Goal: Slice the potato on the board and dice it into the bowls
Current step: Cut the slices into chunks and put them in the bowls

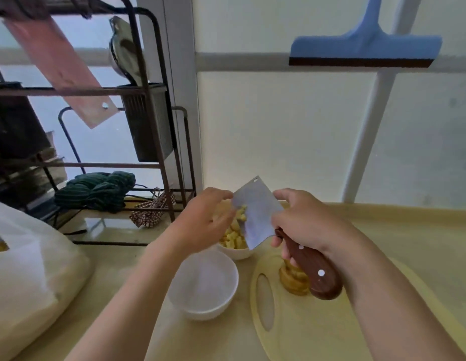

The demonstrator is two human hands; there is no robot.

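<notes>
White far bowl (pixel 237 253) holds potato dice (pixel 232 238) under the cleaver (pixel 256 213).

Nothing here is showing any words, numbers, labels or signs that can be read.

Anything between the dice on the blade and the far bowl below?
Nothing visible. The dice cling to the cleaver blade, which the right hand holds over the far bowl. The left hand is beside them at the blade's edge.
</notes>
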